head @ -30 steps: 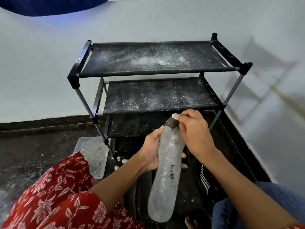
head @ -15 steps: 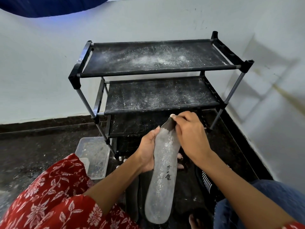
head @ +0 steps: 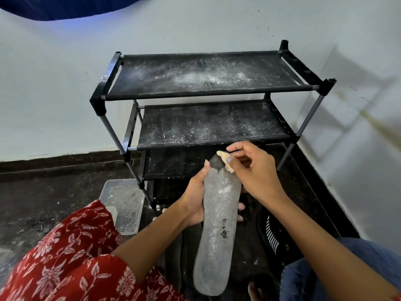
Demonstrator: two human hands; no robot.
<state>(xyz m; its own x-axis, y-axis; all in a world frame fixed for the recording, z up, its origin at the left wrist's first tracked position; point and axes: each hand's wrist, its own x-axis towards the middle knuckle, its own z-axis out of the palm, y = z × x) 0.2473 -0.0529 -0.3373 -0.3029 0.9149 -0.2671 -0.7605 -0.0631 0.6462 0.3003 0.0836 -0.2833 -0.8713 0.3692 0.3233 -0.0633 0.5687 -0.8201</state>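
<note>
Wiping step under way: grey, dust-coated insole (head: 219, 224) held up lengthwise in front of the rack (head: 206, 92), its far tip level with the lowest shelf and its near end hanging over the dark floor between the knees. Left hand (head: 195, 198) grips it at mid-length, thumb along the left edge, fingers curled round the back so that only the tips show on the right edge. Right hand (head: 253, 172) pinches a small pale wad (head: 224, 158) between thumb and fingertips, pressed against the far tip, where a dark cleaned patch (head: 214, 162) shows. Judged early: nearly all of the surface is still powdery. Next move likely calls for firm strokes down the length, with the left grip shifting to free the covered middle. Hard to make out: what the wad is made of; underside of the insole hidden; striped shoe (head: 271, 237) partly behind the right forearm; clear tub (head: 125, 203) contents unclear
</note>
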